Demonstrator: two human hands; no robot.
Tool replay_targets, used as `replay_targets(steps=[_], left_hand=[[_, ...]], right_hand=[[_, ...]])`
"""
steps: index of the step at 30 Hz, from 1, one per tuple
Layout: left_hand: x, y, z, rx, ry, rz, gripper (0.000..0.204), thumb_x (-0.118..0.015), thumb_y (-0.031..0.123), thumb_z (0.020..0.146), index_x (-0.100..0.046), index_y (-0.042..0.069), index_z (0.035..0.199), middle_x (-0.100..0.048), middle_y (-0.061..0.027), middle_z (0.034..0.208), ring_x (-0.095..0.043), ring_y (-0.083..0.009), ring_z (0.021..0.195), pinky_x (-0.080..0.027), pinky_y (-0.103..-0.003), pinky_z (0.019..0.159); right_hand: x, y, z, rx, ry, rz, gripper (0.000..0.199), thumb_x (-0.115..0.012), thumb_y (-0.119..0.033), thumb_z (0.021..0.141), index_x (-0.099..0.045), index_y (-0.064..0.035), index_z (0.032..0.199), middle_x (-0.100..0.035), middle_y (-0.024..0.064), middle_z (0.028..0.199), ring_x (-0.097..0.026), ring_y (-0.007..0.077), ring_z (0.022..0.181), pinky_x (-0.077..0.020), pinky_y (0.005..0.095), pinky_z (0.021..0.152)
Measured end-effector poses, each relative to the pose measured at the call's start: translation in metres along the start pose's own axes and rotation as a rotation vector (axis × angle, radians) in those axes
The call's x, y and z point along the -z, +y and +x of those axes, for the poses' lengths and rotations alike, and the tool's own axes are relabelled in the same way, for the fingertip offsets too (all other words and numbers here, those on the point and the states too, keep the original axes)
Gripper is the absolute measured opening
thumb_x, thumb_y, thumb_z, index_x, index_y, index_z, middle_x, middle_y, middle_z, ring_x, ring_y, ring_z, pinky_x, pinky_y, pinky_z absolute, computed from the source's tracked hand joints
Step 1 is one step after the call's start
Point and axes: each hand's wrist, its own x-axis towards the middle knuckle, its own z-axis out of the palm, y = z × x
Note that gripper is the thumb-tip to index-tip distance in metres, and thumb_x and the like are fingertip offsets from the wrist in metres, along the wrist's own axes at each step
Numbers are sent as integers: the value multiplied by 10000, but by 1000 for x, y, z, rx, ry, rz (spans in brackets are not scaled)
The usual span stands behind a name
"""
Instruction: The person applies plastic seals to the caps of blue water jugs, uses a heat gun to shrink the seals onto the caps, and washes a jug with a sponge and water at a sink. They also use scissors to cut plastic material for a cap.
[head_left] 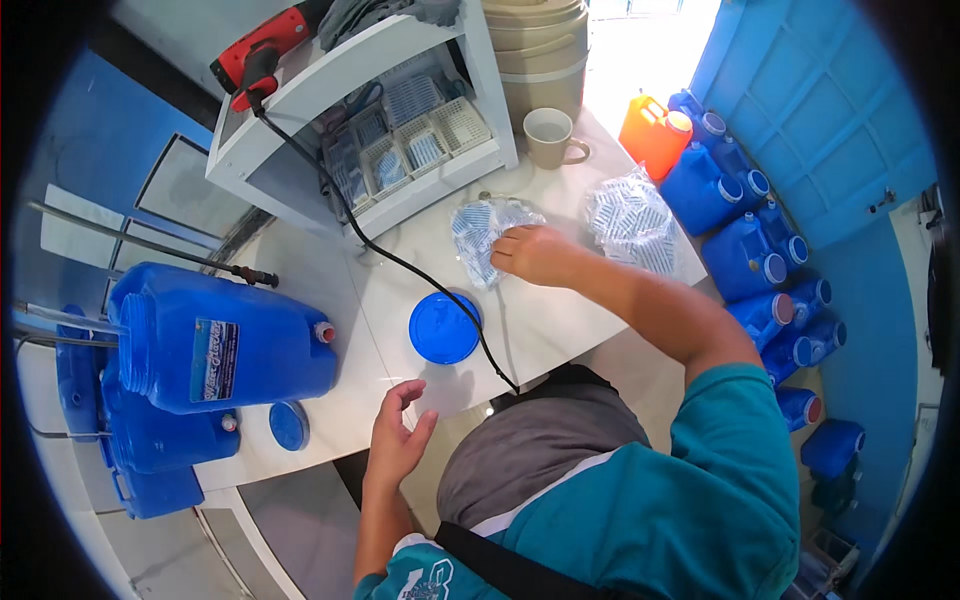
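My right hand (537, 256) is at the right edge of a clear plastic bag (484, 236) of small blue-and-white striped packets. Its fingers are curled down and pressed together; the fingertips are hidden, so what they pinch does not show. My left hand (398, 440) hovers by the table's front edge, fingers and thumb apart, holding nothing. Between the hands, a round blue lid (444, 328) lies flat on the white table (380, 285), a black cable crossing over its right side. A second, fuller bag of striped packets (632, 218) lies to the right.
Blue water containers (255, 335) lie on their sides at the left, near another blue cap (289, 426). A white shelf (350, 75) with baskets and a red heat gun (262, 55) stands behind. A mug (549, 138) is at the back. Several jugs (745, 258) line the right.
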Motion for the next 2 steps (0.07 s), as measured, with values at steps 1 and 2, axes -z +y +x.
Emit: replay_targets(steps=[1,2], left_hand=[[0,3,3,-3,-7,28,473,-684,39,909,-482,17,1337,-586,-140,1349,-570,-254,1251,-421,-401,1109],[0,6,5,-7,-14,55,477,-686,45,910,-481,18,1340,-586,-139,1351,-567,-258,1256,-416,-405,1114]], right_hand=[[-2,4,-2,26,-16,-8,158,-612,-147,816,-652,-126,967,-644,33,975,-657,237,936,-552,363,834],[-5,5,-4,-21,-21,19,185,-626,-144,805,-662,-144,986,-641,38,997,-644,249,999,-513,373,936]])
